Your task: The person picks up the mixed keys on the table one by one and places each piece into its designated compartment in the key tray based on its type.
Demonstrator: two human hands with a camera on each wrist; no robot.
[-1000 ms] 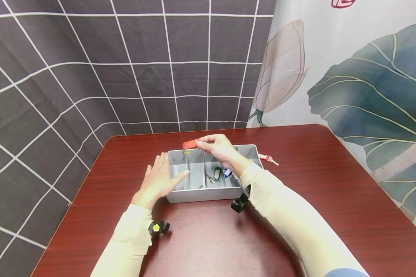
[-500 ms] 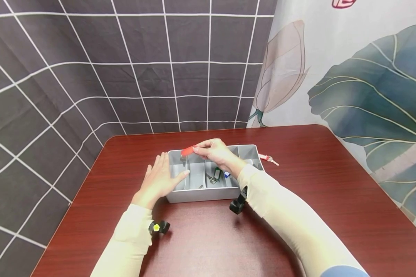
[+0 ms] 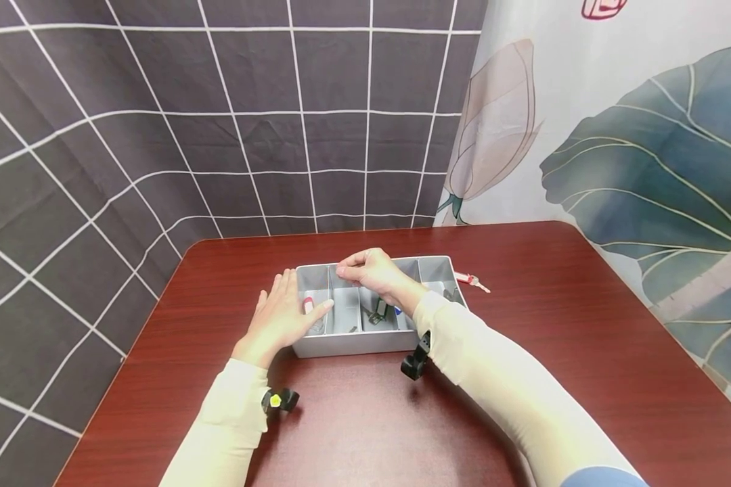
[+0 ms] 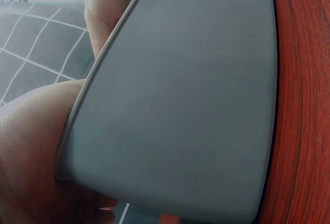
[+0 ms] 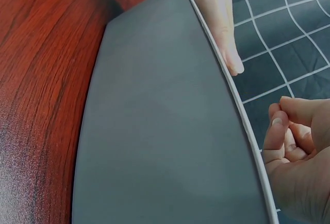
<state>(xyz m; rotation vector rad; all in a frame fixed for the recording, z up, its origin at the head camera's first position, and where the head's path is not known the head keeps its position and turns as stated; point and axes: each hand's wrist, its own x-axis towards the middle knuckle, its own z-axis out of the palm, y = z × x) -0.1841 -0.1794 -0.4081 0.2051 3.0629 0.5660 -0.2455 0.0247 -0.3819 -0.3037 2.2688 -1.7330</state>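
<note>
A grey divided box (image 3: 356, 345) stands on the table. My left hand (image 3: 278, 316) lies along its left end, fingers straight over the outside and thumb reaching over the rim. Partly behind that thumb, a red key tag (image 3: 308, 305) rests in the leftmost compartment. Above the middle of the box is my right hand (image 3: 371, 272), fingers loosely bent, thumb and index tips close together with nothing between them. Below it, a green key tag (image 3: 382, 308) with keys lies in a middle compartment. A bit of a blue tag (image 3: 397, 311) shows beside the right wrist.
Another red key tag (image 3: 463, 277) with a silver key (image 3: 478, 283) lies on the table (image 3: 536, 284) just right of the box. Dark keys (image 3: 450, 295) sit in the rightmost compartment. A grey checked curtain (image 3: 250, 135) hangs behind the table.
My right hand has lowered slightly and let go of the red key tag, which has dropped into the leftmost compartment. My left hand has stayed in place on the box.
</note>
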